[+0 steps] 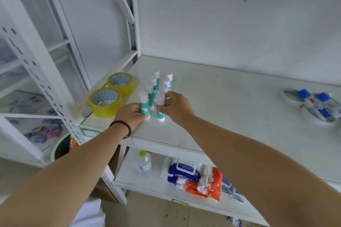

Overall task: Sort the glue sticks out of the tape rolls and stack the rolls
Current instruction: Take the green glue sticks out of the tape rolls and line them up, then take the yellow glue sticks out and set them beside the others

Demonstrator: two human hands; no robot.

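An upright glue stick [144, 104] is pinched by the left hand [130, 114], and another glue stick [160, 107] is gripped by the right hand [175, 107]. Just behind the fingers more glue sticks [156, 83] are clustered; two yellow tape rolls [112, 96] are laid left of them.

Teal-and-white glue sticks [158, 88], yellow tape rolls [106, 102]

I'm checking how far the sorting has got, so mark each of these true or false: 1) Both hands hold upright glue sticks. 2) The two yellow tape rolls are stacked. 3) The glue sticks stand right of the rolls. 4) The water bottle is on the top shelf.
1) True: the left hand and right hand each grip an upright glue stick.
2) False: the yellow tape rolls lie flat side by side.
3) True.
4) False: the water bottle stands on the lower shelf.
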